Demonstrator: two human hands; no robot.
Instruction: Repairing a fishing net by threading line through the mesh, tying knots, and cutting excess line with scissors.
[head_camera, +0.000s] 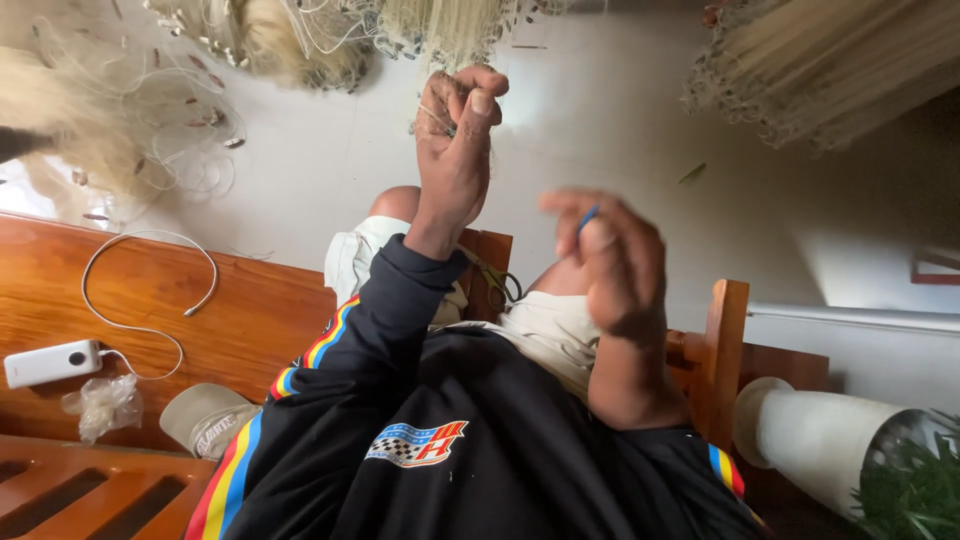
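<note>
Pale floor behind; left hand (455, 140) fingers pinched shut on net twine (432, 112); right hand (610, 262) fingers curled around blue needle (588, 217).

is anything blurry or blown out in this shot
Head view: the right hand is smeared by motion blur, with the thin blue tool in it soft; the left hand pinching fishing net is sharp; window glare washes out the pale floor near the top; wide-lens distortion bends the wooden bench.
</note>
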